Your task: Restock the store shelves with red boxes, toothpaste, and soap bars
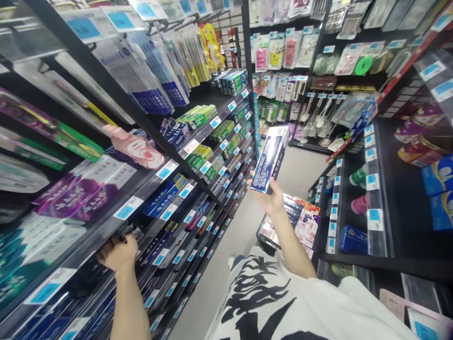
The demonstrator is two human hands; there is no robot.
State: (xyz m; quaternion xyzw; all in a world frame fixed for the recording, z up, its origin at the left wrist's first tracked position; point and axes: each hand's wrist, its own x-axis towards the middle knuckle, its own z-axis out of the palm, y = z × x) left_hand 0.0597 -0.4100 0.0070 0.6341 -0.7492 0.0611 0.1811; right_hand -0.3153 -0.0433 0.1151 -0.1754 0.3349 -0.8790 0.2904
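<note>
My right hand (269,198) holds a long blue and silver box (270,158) upright in front of me, over the aisle floor. My left hand (118,252) reaches into the left shelf (106,226), fingers curled around a dark item I cannot make out. Boxes of toothpaste (166,193) in blue, purple and green lie along these shelves behind blue price tags.
Shelving lines both sides of a narrow aisle. A basket or crate (293,222) of boxed goods sits on the floor ahead. Hanging packets and spoons fill the far wall (311,113). The right shelf (375,189) holds bottles and tins.
</note>
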